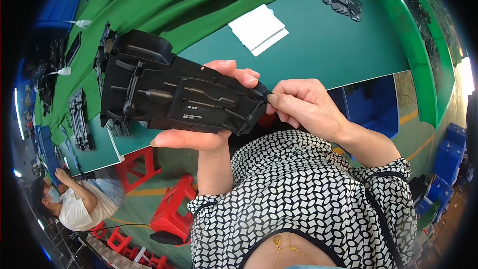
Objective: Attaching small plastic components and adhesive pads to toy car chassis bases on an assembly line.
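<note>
Black chassis (184, 97) in wide-spread left hand (209, 141)

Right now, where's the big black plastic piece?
In the head view, the black plastic piece is just left of the middle, held in the left hand, with the right hand at its right end.

Two hands (313, 107) are holding one black plastic chassis (167, 94); one co-worker (82, 206) is showing; one white stack (259, 27) is lying beyond.

Green table (348, 50) with flat white sheets (259, 27) and piled black pieces (341, 3).
</note>
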Motion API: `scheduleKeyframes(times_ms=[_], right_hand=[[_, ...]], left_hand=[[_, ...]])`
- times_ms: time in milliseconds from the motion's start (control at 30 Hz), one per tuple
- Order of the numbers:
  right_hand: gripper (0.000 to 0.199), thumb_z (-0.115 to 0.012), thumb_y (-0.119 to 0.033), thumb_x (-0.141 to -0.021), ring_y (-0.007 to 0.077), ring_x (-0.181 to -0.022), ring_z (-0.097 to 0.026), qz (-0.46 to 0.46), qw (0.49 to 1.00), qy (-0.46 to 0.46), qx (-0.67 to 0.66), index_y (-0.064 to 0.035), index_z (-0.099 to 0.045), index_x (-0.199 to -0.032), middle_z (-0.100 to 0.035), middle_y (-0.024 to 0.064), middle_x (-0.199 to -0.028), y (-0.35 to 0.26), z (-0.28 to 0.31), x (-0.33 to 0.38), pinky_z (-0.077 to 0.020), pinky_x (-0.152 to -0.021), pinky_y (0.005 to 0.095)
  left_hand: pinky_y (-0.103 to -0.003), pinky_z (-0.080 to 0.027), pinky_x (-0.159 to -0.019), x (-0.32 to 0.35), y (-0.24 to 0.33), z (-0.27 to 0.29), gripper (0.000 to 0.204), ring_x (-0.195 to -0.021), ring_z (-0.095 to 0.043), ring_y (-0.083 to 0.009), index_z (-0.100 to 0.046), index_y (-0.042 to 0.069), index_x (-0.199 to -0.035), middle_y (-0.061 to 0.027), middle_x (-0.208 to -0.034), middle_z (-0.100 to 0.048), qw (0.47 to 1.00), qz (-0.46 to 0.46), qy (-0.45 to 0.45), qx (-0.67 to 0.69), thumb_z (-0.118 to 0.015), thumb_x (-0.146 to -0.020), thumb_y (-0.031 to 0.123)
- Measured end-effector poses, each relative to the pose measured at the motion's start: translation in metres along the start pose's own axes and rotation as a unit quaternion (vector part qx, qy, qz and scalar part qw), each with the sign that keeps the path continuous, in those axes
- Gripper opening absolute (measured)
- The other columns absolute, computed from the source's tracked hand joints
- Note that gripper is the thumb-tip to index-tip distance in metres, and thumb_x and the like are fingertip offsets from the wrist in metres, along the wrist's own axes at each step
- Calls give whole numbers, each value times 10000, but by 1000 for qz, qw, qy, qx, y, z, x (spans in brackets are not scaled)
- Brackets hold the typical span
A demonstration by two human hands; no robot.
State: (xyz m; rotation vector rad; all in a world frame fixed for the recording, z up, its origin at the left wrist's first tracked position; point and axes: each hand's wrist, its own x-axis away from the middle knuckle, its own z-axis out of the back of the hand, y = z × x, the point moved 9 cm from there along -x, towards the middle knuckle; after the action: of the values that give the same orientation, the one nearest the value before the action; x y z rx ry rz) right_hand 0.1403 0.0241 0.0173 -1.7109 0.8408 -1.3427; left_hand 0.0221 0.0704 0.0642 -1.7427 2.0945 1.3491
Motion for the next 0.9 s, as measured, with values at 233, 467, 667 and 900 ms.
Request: scheduleKeyframes(times_ms=[233,467,667,900], right_hand=[[259,-531,-188,-871,53,-515,-449,-6,1000,0,7,5,-618,-723,-510,-4,-588,2,2,0,-349,-459,209],[269,-547,-209,-880,52,-519,-437,-7,1000,-4,18,-1,-625,-727,-507,-7,-592,1,1,1,-334,-453,210],[271,-548,-208,-889,54,-541,-451,-6,1000,-5,12,2,-627,-735,-515,-4,-602,1,1,0,-343,-470,212],[268,-551,-199,-892,63,-577,-481,15,1000,0,17,10,-629,-744,-538,8,-619,-3,1,1,-368,-497,222]], left_hand=[[-533,-404,-881,0,-3,0,1139,-985,-570,-285,-385,-64,-1282,-183,-1116,-570,1000,6,14,9,-261,-664,885],[-548,-389,-882,2,1,5,1081,-991,-567,-303,-371,2,-1321,-162,-1239,-502,1000,15,-8,-17,-278,-682,868],[-554,-380,-879,2,-3,1,1037,-990,-567,-316,-364,48,-1341,-167,-1273,-484,999,19,-27,-22,-304,-692,854],[-558,-372,-880,2,-2,0,1005,-992,-567,-322,-356,53,-1348,-167,-1300,-466,1000,7,-16,6,-327,-715,833]])
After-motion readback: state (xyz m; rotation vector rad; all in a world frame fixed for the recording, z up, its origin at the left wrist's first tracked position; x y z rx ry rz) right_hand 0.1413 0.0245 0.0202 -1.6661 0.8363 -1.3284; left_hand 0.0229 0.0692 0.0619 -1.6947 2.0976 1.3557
